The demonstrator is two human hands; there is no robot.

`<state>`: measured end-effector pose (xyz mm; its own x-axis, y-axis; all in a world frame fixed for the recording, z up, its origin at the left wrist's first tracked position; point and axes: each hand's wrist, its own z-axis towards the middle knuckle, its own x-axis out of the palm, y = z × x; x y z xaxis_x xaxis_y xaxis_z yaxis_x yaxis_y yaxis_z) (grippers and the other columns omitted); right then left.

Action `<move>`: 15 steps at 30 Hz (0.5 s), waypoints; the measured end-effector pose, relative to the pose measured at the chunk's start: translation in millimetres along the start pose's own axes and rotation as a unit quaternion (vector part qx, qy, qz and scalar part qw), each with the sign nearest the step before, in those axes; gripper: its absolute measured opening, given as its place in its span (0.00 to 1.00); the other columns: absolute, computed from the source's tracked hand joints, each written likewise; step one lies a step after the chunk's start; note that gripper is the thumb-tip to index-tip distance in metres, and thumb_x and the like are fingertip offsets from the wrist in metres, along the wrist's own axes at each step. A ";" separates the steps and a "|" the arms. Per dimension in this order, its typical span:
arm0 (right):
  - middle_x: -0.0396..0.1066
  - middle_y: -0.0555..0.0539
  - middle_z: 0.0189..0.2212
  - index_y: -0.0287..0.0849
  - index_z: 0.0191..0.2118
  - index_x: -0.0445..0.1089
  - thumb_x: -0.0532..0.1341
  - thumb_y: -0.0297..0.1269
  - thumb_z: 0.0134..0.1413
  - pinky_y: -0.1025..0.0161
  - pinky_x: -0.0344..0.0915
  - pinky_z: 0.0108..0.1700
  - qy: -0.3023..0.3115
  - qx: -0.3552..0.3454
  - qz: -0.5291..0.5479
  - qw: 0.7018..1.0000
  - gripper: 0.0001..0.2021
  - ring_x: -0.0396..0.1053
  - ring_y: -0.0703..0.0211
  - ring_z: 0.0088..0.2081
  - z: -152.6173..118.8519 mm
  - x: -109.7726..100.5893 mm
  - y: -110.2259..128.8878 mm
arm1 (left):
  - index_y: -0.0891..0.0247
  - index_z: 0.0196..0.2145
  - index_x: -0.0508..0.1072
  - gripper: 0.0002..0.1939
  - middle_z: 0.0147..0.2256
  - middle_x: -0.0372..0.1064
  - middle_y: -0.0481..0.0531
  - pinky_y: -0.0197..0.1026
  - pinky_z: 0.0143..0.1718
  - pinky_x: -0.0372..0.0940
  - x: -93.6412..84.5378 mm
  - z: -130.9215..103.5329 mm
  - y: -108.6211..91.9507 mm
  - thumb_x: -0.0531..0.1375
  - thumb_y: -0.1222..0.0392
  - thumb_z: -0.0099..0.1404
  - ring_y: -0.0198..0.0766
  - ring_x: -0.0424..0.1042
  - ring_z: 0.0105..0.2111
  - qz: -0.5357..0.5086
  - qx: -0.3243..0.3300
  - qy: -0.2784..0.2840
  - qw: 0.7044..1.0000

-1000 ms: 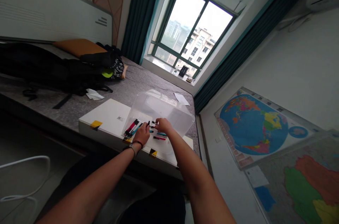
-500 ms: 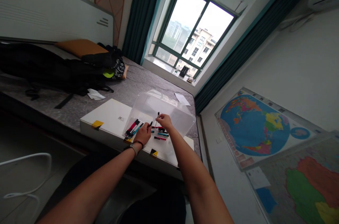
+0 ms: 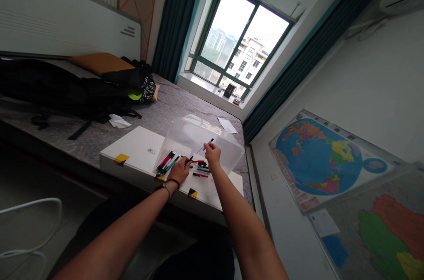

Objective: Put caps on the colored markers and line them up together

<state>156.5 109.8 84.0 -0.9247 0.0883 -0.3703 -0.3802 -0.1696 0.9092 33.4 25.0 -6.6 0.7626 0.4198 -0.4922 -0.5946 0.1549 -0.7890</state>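
My right hand (image 3: 212, 154) pinches a slim pen (image 3: 210, 141) with a black upper end; a thin pale length slants down from it toward my left hand (image 3: 180, 170). The left fingers are closed on a small black pen part (image 3: 191, 157), perhaps a cap or barrel. Left of that hand lies a group of red, black and teal pens (image 3: 165, 161). More pens and parts (image 3: 202, 168) lie loosely below my right hand, with a red and black one (image 3: 200, 175) nearest me. Both hands work over a clear plastic bin (image 3: 225, 138) lying tipped, its inside toward me.
The bin rests on a white box (image 3: 132, 147) with yellow and black tape (image 3: 192, 193). Behind it, a grey bed surface (image 3: 175, 96) holds a crumpled tissue (image 3: 119, 121), a white paper (image 3: 227, 125) and a black bag (image 3: 66, 90). Wall maps (image 3: 318, 160) are at right.
My right hand has moved slightly right and down, and the pen in it has tipped from near upright to a slant. My left hand has stayed almost in place.
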 end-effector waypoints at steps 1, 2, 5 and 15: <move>0.64 0.53 0.18 0.37 0.33 0.69 0.58 0.47 0.48 0.71 0.54 0.19 -0.007 0.001 0.016 1.000 0.16 0.56 0.68 0.18 -0.4 0.1 0.4 | 0.60 0.36 0.68 0.08 0.34 0.73 0.53 0.39 0.34 0.62 0.5 0.0 0.7 0.52 0.57 0.67 0.40 0.72 0.32 -0.001 0.005 -0.001 1.000; 0.64 0.53 0.18 0.37 0.32 0.69 0.59 0.47 0.47 0.71 0.54 0.19 -0.009 0.001 0.027 1.000 0.15 0.56 0.68 0.18 -0.8 0.3 0.9 | 0.59 0.36 0.69 0.08 0.34 0.73 0.53 0.39 0.34 0.62 1.0 0.0 1.4 0.52 0.56 0.67 0.40 0.72 0.32 -0.003 0.011 -0.003 1.000; 0.64 0.53 0.17 0.37 0.30 0.70 0.61 0.47 0.46 0.71 0.54 0.19 0.004 -0.007 0.028 1.000 0.15 0.56 0.68 0.18 -2.5 0.2 2.4 | 0.59 0.37 0.69 0.09 0.33 0.73 0.53 0.38 0.34 0.62 2.0 -0.3 2.8 0.51 0.56 0.68 0.40 0.72 0.32 -0.005 0.022 -0.007 1.000; 0.60 0.55 0.16 0.38 0.30 0.69 0.62 0.47 0.45 0.71 0.54 0.20 0.007 -0.014 0.052 0.999 0.15 0.55 0.68 0.18 -6.7 -2.6 4.3 | 0.59 0.39 0.70 0.10 0.35 0.73 0.53 0.39 0.37 0.63 1.3 -1.2 0.4 0.51 0.54 0.68 0.41 0.73 0.34 0.001 0.021 0.005 1.000</move>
<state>157.1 102.3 87.6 -0.9593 0.0550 -0.2770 -0.2824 -0.2037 0.9374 34.6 24.5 -8.0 0.7640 0.4106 -0.4977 -0.6061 0.1923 -0.7718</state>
